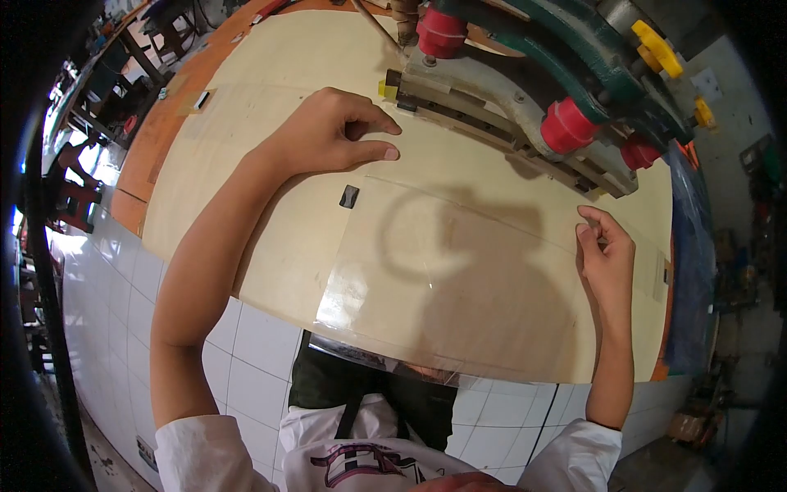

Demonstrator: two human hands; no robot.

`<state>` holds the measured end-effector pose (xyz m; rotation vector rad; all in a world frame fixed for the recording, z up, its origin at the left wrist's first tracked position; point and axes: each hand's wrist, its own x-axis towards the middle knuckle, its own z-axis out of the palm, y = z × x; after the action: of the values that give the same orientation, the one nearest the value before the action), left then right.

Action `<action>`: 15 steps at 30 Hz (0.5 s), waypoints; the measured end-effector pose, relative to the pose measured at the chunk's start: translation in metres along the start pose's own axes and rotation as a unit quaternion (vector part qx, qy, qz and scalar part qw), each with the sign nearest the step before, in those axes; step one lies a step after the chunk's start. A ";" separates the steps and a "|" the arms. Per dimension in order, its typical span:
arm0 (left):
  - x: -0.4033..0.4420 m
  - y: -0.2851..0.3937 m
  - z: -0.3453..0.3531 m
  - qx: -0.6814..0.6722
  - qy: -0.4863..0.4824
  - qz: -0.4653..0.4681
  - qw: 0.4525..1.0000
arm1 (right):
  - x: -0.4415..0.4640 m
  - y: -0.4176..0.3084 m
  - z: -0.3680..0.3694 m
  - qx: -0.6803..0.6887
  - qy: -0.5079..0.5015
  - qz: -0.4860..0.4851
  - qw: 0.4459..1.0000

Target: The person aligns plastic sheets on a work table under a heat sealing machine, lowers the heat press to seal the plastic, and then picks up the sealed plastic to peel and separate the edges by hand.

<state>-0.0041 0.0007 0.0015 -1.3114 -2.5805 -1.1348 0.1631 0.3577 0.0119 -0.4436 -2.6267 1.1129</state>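
A clear plastic sheet (385, 271) lies on the pale table top (287, 221), with its near end hanging over the front edge. My left hand (340, 131) is beyond the sheet's far left corner. Its thumb and index finger are apart, and nothing shows between them. My right hand (608, 250) is by the sheet's far right corner, fingers curled, with a small gap between thumb and index fingertip. I see nothing in it. Ahead of both hands stands a dark green press machine (557, 57) with a long metal bar (484, 123) low over the table.
A small black piece (349, 197) is stuck on the table left of the sheet. Red parts (568, 125) and yellow knobs (658, 49) are on the machine. Bluish plastic (693, 271) hangs at the right edge. Tiled floor (123, 328) lies to the left.
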 end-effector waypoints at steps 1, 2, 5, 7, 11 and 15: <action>0.000 0.001 -0.002 0.005 -0.001 -0.015 1.000 | 0.000 -0.001 0.000 -0.001 0.000 0.000 1.000; 0.000 0.002 -0.002 0.011 -0.003 -0.031 0.999 | 0.000 0.000 0.000 0.002 -0.001 0.002 1.000; 0.000 -0.002 -0.001 0.010 -0.001 -0.002 1.000 | 0.001 -0.001 -0.001 0.002 -0.004 0.009 1.000; 0.001 0.000 -0.001 0.008 -0.002 -0.002 1.000 | 0.001 -0.001 -0.001 0.000 -0.007 0.014 1.000; 0.000 -0.001 -0.002 0.006 -0.005 -0.013 1.000 | 0.001 -0.001 -0.001 -0.006 0.000 -0.008 1.000; 0.000 -0.004 0.000 0.013 0.003 0.007 1.000 | 0.001 0.001 0.000 -0.007 0.004 -0.007 1.000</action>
<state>-0.0067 -0.0014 -0.0007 -1.3152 -2.5694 -1.0974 0.1621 0.3586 0.0108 -0.4296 -2.6290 1.0869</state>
